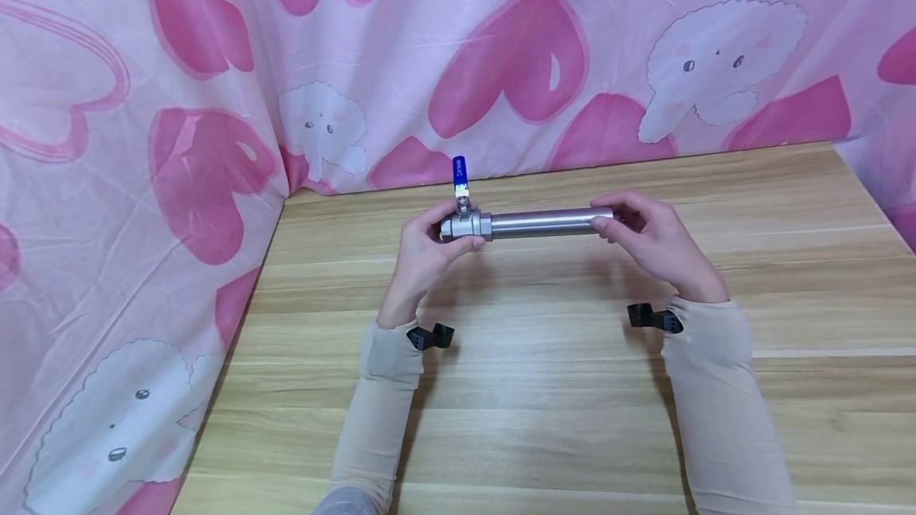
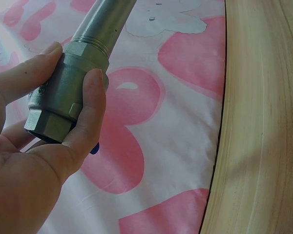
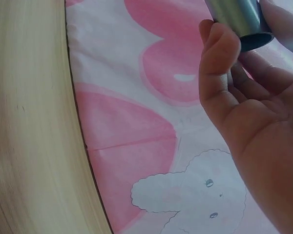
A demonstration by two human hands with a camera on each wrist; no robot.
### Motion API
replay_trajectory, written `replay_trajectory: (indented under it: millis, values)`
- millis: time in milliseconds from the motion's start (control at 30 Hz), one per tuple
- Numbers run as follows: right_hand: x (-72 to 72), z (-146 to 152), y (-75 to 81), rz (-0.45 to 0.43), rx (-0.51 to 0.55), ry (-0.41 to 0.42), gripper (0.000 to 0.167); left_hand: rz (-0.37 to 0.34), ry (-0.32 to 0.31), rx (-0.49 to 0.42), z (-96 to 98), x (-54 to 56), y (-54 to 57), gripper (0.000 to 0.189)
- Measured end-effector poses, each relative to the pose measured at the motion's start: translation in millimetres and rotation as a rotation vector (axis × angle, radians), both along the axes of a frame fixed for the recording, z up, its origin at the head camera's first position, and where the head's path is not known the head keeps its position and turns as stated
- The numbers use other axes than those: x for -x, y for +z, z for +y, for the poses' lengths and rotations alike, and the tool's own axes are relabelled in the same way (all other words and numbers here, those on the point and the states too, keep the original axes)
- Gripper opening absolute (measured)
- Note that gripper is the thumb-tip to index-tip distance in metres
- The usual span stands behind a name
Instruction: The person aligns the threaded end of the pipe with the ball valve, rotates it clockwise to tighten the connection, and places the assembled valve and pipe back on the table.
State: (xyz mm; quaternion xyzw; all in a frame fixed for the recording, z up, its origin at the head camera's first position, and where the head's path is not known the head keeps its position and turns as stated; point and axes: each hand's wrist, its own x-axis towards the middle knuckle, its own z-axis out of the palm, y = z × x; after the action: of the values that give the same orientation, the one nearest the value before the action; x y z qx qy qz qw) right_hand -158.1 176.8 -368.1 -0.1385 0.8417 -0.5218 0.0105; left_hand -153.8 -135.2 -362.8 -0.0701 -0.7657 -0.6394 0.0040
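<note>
A steel ball valve [image 1: 465, 226] with a blue lever handle [image 1: 459, 172] is joined to a smooth metal pipe [image 1: 544, 221]. Both are held level above the table. My left hand [image 1: 421, 257] grips the valve body between thumb and fingers, and the lever points away from me. In the left wrist view the valve's hexagonal end [image 2: 48, 125] shows below the fingers, and some thread shows where the pipe [image 2: 100, 24] enters. At the pipe's other end, my right hand [image 1: 661, 241] pinches it. The right wrist view shows the pipe's open round end [image 3: 256, 40] between thumb and fingers.
A wood-grain table [image 1: 544, 420] spreads under both hands. Pink cloth [image 1: 401, 46] with hearts and white cartoon animals hangs along its back and left edges. Black camera mounts [image 1: 432, 336] sit on both wrists, over beige sleeves.
</note>
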Motion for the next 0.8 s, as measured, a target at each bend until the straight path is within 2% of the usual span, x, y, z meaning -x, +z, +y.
replay_trajectory:
  millis: [333, 567, 800]
  values:
    - [0.2, -0.9, 1.1, -0.017, -0.012, -0.041, 0.031, 0.003, 0.003, 0.005, -0.2, -0.3, 0.2, 0.052]
    - [-0.2, -2.1, 2.6, -0.023, 0.048, -0.017, 0.044, 0.002, 0.005, 0.007, 0.5, 0.2, 0.4, 0.051]
    - [-0.9, -2.8, 2.2, 0.026, 0.060, 0.004, 0.045, 0.016, -0.002, 0.004, 0.2, 0.1, -0.4, 0.051]
